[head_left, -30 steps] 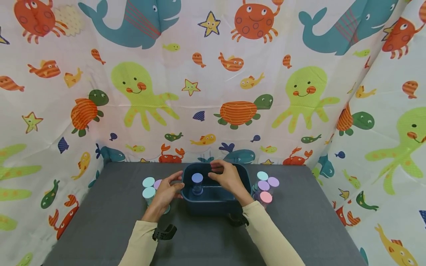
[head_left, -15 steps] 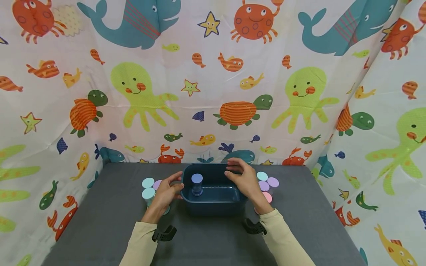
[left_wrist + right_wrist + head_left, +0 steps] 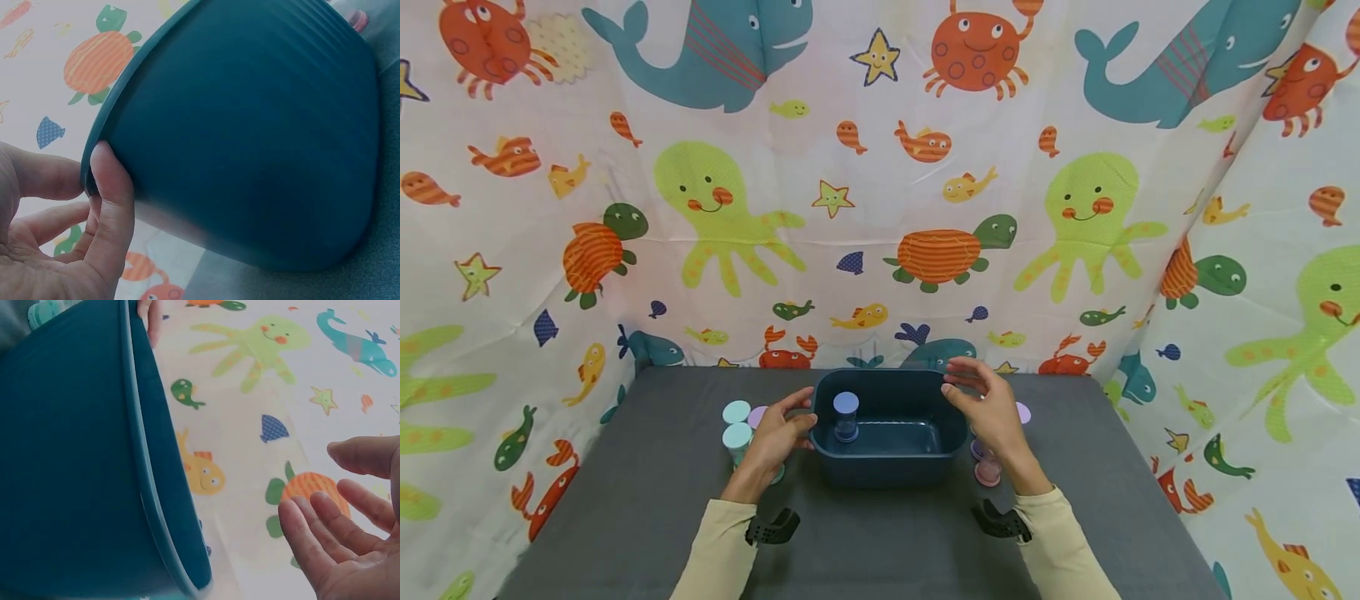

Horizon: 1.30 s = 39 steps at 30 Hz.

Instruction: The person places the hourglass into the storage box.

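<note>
Now we pinch the dark blue bin [image 3: 887, 472] by its rim, near the far edge of the table [image 3: 880, 542], with our left hand [image 3: 781, 432]; our right hand [image 3: 991, 408] hovers beside it, fingers apart. A blue-capped cylinder [image 3: 846, 417] stands inside, leftward.

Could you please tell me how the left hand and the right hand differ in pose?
The left hand pinches the rim of the bin; the right hand holds nothing. The left hand touches the bin, while the right hand's fingers are relaxed and apart from it. Both are bare, at opposite ends of the bin.
</note>
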{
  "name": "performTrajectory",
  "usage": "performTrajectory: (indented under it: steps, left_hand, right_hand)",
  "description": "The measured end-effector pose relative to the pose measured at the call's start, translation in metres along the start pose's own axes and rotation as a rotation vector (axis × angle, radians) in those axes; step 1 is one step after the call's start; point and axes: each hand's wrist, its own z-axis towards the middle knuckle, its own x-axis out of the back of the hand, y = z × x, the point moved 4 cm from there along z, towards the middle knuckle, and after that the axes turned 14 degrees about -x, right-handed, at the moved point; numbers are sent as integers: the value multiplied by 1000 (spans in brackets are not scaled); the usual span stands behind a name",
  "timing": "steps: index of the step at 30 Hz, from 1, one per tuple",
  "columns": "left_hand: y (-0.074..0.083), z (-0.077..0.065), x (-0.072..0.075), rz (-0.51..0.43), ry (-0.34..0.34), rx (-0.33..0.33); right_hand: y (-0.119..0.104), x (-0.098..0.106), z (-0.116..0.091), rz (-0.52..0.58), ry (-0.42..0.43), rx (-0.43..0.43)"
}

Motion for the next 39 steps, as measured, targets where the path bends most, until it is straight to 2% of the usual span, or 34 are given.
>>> performTrajectory:
  steps: [11, 21, 29, 39]
  left_hand:
    - [-5, -1, -1, -2, 9, 5]
    - [-2, 2, 1, 1, 12, -10]
    - [-3, 1, 0, -12, 15, -3]
    - [-5, 2, -1, -22, 13, -6]
  right_hand:
    - [20, 35, -4, -68, 118, 46]
    - [53, 61, 0, -53, 246, -35]
    - [80, 74, -4, -151, 273, -92]
    - [113, 88, 3, -180, 267, -108]
